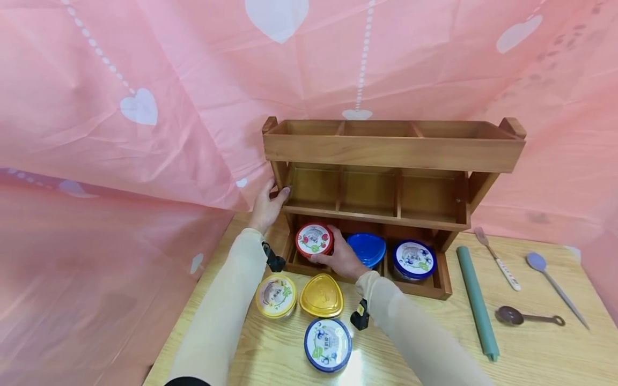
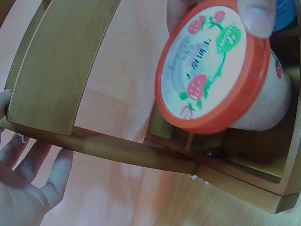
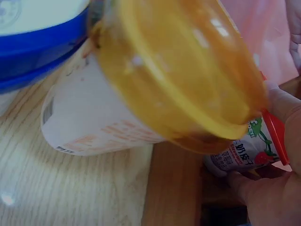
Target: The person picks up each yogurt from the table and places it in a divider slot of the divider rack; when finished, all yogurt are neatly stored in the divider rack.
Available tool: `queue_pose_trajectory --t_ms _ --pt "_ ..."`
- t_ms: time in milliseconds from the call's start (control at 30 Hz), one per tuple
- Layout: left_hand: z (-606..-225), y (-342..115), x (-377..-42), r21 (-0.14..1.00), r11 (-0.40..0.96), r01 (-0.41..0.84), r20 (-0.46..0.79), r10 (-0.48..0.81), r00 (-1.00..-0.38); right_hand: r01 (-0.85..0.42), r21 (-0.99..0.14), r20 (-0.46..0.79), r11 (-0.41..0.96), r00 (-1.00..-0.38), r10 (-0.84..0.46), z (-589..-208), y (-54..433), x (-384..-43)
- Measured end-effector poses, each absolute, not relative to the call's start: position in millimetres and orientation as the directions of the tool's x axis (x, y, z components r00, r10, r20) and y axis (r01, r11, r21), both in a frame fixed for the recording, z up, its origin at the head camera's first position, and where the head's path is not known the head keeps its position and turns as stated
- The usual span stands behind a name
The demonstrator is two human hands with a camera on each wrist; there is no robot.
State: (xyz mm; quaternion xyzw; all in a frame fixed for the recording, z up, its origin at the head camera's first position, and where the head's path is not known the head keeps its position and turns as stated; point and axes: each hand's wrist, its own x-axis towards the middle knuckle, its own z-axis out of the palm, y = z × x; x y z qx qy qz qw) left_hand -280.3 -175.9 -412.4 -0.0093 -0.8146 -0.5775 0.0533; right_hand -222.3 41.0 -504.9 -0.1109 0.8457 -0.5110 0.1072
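Note:
My right hand (image 1: 344,258) grips a tub with a red lid and strawberry pictures (image 1: 314,239), at the left compartment of the bottom tier of a wooden shelf (image 1: 391,153). The left wrist view shows this strawberry tub (image 2: 202,70) tilted over the compartment, a thumb on its lid. My left hand (image 1: 266,206) holds the shelf's left side frame, fingers on one side and thumb on the other. Right of the strawberry tub, a blue-lidded rounded-triangular tub (image 1: 367,249) and a round tub with a dark blue lid (image 1: 414,259) stand in the bottom tier.
In front of the shelf stand a yellow-lidded round tub (image 1: 276,296), an amber-lidded triangular tub (image 1: 322,296) and a blue-lidded round tub (image 1: 328,344). To the right lie a green roll (image 1: 477,303), a fork (image 1: 497,259), a brown measuring spoon (image 1: 528,317) and a grey-blue spoon (image 1: 557,289). Pink cloth hangs behind.

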Motion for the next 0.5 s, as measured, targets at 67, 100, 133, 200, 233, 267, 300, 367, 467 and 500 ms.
queue_pose_trajectory --t_ms 67,100,133,200,233,267,300,367,467,500 --pt "-412.6 -176.0 -281.1 0.94 0.331 0.077 0.097 -0.044 -0.994 -0.089 -0.884 -0.06 0.459 -0.952 -0.299 -508.7 39.4 -222.4" --pt "-412.5 -176.2 -281.5 0.94 0.331 0.079 0.099 -0.042 -0.994 -0.091 -0.883 -0.06 0.46 -0.951 -0.303 -509.9 38.7 -222.2" --pt "-412.4 -175.9 -281.6 0.94 0.333 0.078 0.097 -0.042 -0.994 -0.09 -0.883 -0.062 0.46 -0.95 -0.306 -510.6 38.2 -221.7" --pt "-411.6 -175.3 -281.2 0.938 0.337 0.082 0.102 -0.041 -0.994 -0.097 -0.881 -0.059 0.463 -0.949 -0.31 -512.5 37.3 -221.2" --pt "-411.2 -174.9 -280.8 0.937 0.34 0.083 0.103 -0.041 -0.994 -0.102 -0.88 -0.055 0.464 -0.948 -0.313 -513.4 36.8 -221.5" --pt "-411.1 -174.7 -280.6 0.936 0.342 0.085 0.106 -0.042 -0.993 -0.102 -0.876 -0.058 0.471 -0.948 -0.314 -513.8 36.2 -221.8" --pt "-411.2 -174.8 -280.6 0.935 0.344 0.086 0.107 -0.044 -0.993 -0.106 -0.872 -0.058 0.477 -0.947 -0.316 -514.6 35.6 -222.5" --pt "-411.5 -174.9 -280.5 0.935 0.344 0.087 0.108 -0.043 -0.993 -0.112 -0.862 -0.06 0.495 -0.946 -0.319 -515.8 34.6 -223.4" --pt "-412.5 -175.4 -280.9 0.937 0.341 0.08 0.101 -0.043 -0.994 -0.126 -0.838 -0.069 0.53 -0.941 -0.332 -517.5 33.7 -224.7" --pt "-412.8 -175.6 -281.1 0.937 0.339 0.079 0.099 -0.042 -0.994 -0.132 -0.832 -0.069 0.538 -0.939 -0.338 -518.0 33.6 -225.1"
